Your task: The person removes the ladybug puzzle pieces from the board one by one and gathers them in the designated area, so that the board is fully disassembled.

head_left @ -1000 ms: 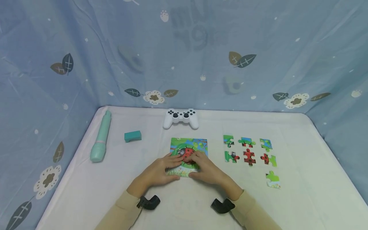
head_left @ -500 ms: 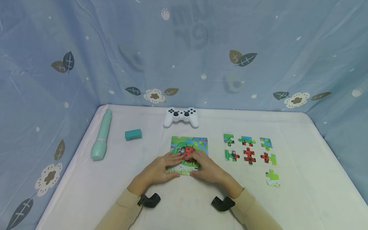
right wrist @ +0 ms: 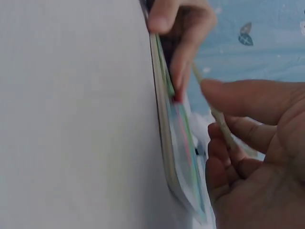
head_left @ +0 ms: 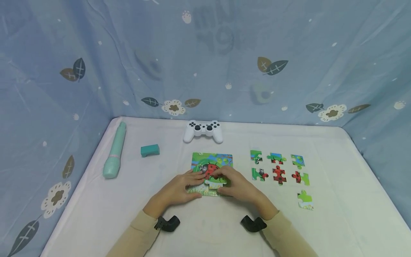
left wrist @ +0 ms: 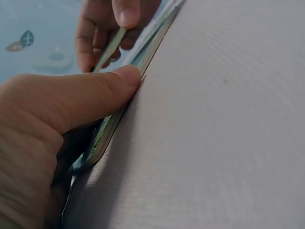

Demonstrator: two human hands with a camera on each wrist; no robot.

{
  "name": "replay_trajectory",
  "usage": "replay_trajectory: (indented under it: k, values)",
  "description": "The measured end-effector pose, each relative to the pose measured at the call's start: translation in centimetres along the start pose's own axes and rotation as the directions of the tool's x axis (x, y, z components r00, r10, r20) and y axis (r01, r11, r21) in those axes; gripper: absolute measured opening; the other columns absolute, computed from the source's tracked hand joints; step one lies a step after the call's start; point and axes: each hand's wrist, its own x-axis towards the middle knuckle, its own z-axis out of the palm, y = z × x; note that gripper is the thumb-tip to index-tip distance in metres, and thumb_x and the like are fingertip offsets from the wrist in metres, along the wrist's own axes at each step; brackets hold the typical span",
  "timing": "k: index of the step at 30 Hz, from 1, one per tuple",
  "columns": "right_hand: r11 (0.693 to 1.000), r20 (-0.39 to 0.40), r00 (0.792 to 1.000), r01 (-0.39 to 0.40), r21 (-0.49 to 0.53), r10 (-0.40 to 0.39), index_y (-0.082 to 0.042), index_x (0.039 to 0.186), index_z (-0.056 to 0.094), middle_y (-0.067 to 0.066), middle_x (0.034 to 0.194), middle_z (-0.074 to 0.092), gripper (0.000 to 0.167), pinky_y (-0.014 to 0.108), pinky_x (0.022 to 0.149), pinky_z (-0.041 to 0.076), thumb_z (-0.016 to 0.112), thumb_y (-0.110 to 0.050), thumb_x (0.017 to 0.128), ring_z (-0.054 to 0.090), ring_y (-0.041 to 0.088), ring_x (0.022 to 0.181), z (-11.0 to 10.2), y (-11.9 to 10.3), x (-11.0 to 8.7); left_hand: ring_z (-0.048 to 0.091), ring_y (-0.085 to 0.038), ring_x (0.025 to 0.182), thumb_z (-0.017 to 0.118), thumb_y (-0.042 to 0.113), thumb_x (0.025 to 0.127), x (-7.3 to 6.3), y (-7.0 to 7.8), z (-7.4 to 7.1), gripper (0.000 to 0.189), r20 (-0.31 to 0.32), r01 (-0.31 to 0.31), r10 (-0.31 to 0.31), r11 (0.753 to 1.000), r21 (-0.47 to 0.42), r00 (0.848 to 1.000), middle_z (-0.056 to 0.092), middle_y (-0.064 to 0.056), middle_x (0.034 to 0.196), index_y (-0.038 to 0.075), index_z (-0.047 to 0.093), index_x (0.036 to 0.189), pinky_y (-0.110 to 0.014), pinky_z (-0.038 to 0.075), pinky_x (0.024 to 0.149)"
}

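Observation:
A square ladybug puzzle board (head_left: 218, 159) lies on the table in the head view. My left hand (head_left: 178, 187) holds its lower left corner, thumb along the front edge and fingers on the picture; in the left wrist view the thumb (left wrist: 102, 93) touches the board's edge, while the other fingers are mostly hidden. Above the board's front part, my right hand (head_left: 239, 184) pinches a puzzle piece (head_left: 216, 185) between thumb and fingers. Seen edge-on in the right wrist view, that thin piece (right wrist: 220, 124) is tilted and raised off the board.
Several loose puzzle pieces (head_left: 279, 175) lie in rows to the right. A white game controller (head_left: 203, 131) sits behind the board. Further left are a teal block (head_left: 150, 150) and a mint toy microphone (head_left: 114, 151). Blue fabric (head_left: 205, 64) hangs behind the white table.
My right hand has moved slightly right and lifted a puzzle piece from the board's lower part, where its fingers rested before. The left hand stays on the board's corner.

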Motion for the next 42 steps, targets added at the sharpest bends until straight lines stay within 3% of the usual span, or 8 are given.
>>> replay_trajectory:
  k: [6,12,21,29,37,42]
  values:
    - [1.000,-0.028,0.999,-0.022,0.007,0.022,-0.012,0.128,0.056,0.000,0.120,0.056,0.049,0.033,0.091,0.048,0.074,-0.016,0.082,0.052,0.016,0.106,-1.6,0.7,-1.1,0.043,-0.021,0.134,0.073,0.036,0.082,-0.2,0.0,0.3,0.052,0.010,0.029,-0.029,1.000,0.004,1.000,0.054,0.002,0.137,0.008,0.062,0.125,-0.040,0.032,0.114]
    - [0.999,-0.080,0.996,-0.039,0.008,0.040,-0.011,0.127,0.057,0.005,0.121,0.056,0.048,0.028,0.087,0.048,0.073,-0.010,0.081,0.052,0.014,0.102,-3.6,1.5,-3.3,0.045,-0.017,0.133,0.073,0.034,0.083,-0.3,-0.1,0.3,0.052,0.006,0.025,-0.025,1.000,0.007,1.000,0.054,0.002,0.137,0.007,0.062,0.125,-0.037,0.030,0.115]
    - [0.996,-0.160,0.987,-0.029,-0.083,0.015,-0.011,0.125,0.057,0.002,0.116,0.056,0.048,0.021,0.080,0.047,0.074,-0.009,0.080,0.051,0.005,0.098,-6.2,3.7,-9.2,0.046,-0.016,0.132,0.071,0.035,0.083,-0.1,-0.1,0.3,0.052,0.015,0.011,-0.012,1.000,0.012,1.000,0.054,0.002,0.138,0.007,0.061,0.126,-0.037,0.029,0.116]
    - [0.985,-0.198,0.974,-0.133,-0.109,0.109,-0.013,0.124,0.057,0.001,0.119,0.057,0.048,0.018,0.077,0.047,0.075,-0.010,0.080,0.050,-0.001,0.097,-8.1,5.1,-13.3,0.047,-0.017,0.131,0.072,0.035,0.083,-0.1,-0.2,0.1,0.052,0.004,-0.006,0.006,1.000,0.022,1.000,0.054,0.001,0.138,0.007,0.061,0.126,-0.038,0.029,0.116]
    - [0.963,-0.176,0.961,-0.239,-0.126,0.215,-0.017,0.120,0.060,0.001,0.117,0.057,0.043,0.010,0.081,0.044,0.075,-0.019,0.080,0.047,-0.008,0.101,-9.1,6.2,-15.1,0.046,-0.016,0.132,0.071,0.037,0.084,0.0,-0.2,0.0,0.052,0.012,-0.006,0.006,0.999,0.037,1.000,0.052,0.001,0.139,0.009,0.061,0.127,-0.037,0.028,0.116]
    - [0.961,-0.174,0.964,-0.229,-0.157,0.201,-0.017,0.118,0.061,0.002,0.115,0.059,0.044,0.010,0.081,0.044,0.077,-0.018,0.077,0.047,-0.007,0.101,-9.0,6.3,-15.2,0.046,-0.016,0.132,0.071,0.037,0.084,0.0,-0.2,0.1,0.053,0.004,-0.009,0.009,0.999,0.036,1.000,0.053,0.001,0.138,0.009,0.061,0.127,-0.037,0.028,0.116]
